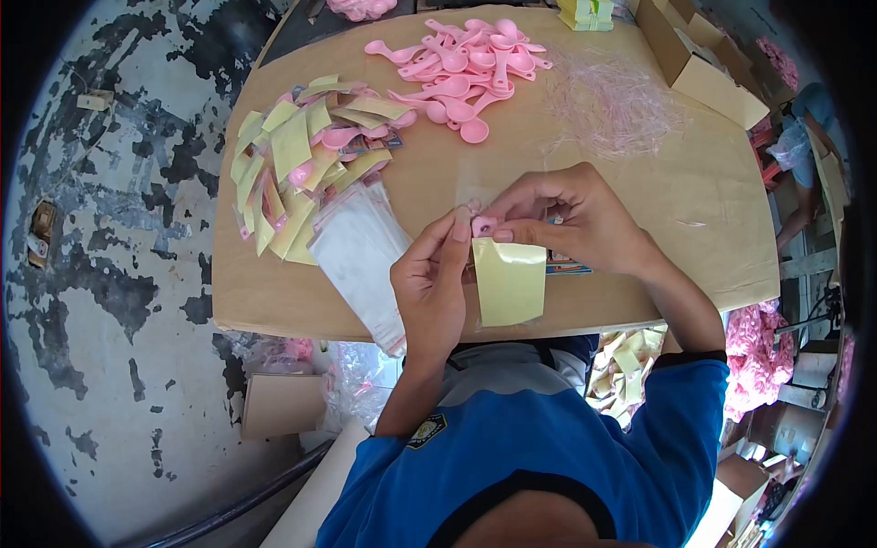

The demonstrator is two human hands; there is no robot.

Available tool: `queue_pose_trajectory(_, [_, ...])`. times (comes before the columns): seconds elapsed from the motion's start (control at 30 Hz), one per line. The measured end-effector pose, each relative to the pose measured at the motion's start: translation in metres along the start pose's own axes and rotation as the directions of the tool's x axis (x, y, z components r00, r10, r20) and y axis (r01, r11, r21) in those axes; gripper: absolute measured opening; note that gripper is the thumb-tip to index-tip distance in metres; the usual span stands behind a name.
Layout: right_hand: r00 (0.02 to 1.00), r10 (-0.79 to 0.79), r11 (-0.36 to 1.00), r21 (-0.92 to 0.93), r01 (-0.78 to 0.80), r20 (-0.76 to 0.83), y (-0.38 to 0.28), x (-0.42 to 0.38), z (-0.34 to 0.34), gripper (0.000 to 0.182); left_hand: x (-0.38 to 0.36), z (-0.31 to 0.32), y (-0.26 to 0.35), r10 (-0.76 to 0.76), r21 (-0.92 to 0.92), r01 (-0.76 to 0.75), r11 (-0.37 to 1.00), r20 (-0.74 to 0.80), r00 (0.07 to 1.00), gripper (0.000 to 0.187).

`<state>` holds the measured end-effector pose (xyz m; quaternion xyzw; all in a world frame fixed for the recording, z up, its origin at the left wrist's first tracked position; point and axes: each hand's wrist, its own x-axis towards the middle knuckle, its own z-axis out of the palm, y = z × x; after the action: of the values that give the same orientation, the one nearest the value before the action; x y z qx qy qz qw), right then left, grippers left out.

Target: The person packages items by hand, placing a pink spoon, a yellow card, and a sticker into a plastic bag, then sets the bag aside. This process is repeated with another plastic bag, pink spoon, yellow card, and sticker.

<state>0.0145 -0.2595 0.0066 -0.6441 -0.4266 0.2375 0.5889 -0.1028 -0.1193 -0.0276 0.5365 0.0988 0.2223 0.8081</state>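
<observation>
Close to the table's front edge, my left hand point(433, 279) pinches the upper left of a small packet, thumb and fingers closed on it. My right hand point(571, 219) pinches the same packet at its upper right. The packet seems to be clear plastic with a yellow card point(510, 283) inside. A pink piece with a hole, which looks like a spoon handle's end point(484, 226), shows between my fingertips. Left of my left hand lies a stack of clear plastic bags point(363, 256). Behind my right hand, a printed card point(568, 265) is mostly hidden.
Pink measuring spoons point(475, 68) are heaped at the back of the table point(639, 201). Packets with yellow cards point(297, 164) pile up on the left. Thin pinkish strands point(617, 105) and a cardboard box point(699, 64) are at back right. Another person point(808, 137) is at far right.
</observation>
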Motion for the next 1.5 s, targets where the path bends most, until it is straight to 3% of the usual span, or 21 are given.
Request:
queue_pose_trajectory(0.1, [0.999,-0.04,0.999,0.036,0.039,0.02,0.001,0.0,-0.002,0.015,-0.002,-0.005,-0.006,0.054,0.101,-0.054,0.993,0.005,0.999,0.029])
queue_pose_trajectory(0.23, [0.999,0.053,0.995,0.08,-0.052,-0.013,-0.008,-0.002,-0.007,0.019,-0.004,-0.004,0.008,0.05,-0.012,-0.05,0.999,0.039,0.998,0.027])
queue_pose_trajectory(0.37, [1.0,0.02,0.997,0.08,-0.019,-0.008,-0.002,-0.005,-0.008,0.019,-0.005,-0.006,0.026,-0.042,0.241,-0.01,0.97,0.209,0.977,0.028])
queue_pose_trajectory(0.43, [0.999,0.039,0.996,0.08,-0.038,-0.008,-0.004,-0.005,-0.007,0.019,-0.003,-0.011,0.028,-0.036,0.19,-0.013,0.982,0.252,0.967,0.028])
queue_pose_trajectory(0.57, [0.99,-0.139,0.99,0.007,0.139,-0.008,-0.003,-0.006,-0.007,0.018,-0.003,-0.018,0.025,-0.02,0.068,-0.003,0.998,0.325,0.945,0.025])
queue_pose_trajectory(0.67, [0.963,-0.266,0.961,-0.07,0.268,0.031,-0.004,-0.005,-0.011,0.024,-0.003,-0.021,0.03,-0.006,0.082,-0.023,0.996,0.341,0.94,0.021])
queue_pose_trajectory(0.83, [0.879,-0.472,0.87,-0.128,0.477,0.067,0.001,-0.002,-0.018,0.035,0.0,-0.027,0.034,0.103,0.207,-0.198,0.958,0.398,0.911,0.017])
queue_pose_trajectory(1.0, [0.883,-0.464,0.863,-0.193,0.467,0.065,0.0,-0.002,-0.016,0.029,0.0,-0.027,0.038,0.143,0.197,-0.247,0.949,0.432,0.891,0.017])
queue_pose_trajectory(1.17, [0.87,-0.489,0.849,-0.198,0.49,0.059,0.0,-0.002,-0.012,0.027,-0.003,-0.034,0.038,0.08,0.194,-0.174,0.965,0.416,0.906,0.014])
queue_pose_trajectory(1.27, [0.863,-0.501,0.835,-0.224,0.502,0.065,-0.003,-0.003,-0.012,0.028,-0.002,-0.038,0.035,0.048,0.015,-0.059,0.998,0.409,0.911,0.013])
queue_pose_trajectory(1.37, [0.862,-0.501,0.824,-0.265,0.501,0.074,-0.005,-0.005,-0.011,0.027,-0.003,-0.035,0.037,0.037,-0.013,-0.034,0.999,0.41,0.911,0.004])
queue_pose_trajectory(1.5, [0.824,-0.553,0.751,-0.354,0.557,0.122,-0.004,-0.002,-0.02,0.025,-0.002,-0.035,0.03,0.063,0.186,-0.151,0.971,0.408,0.911,0.019])
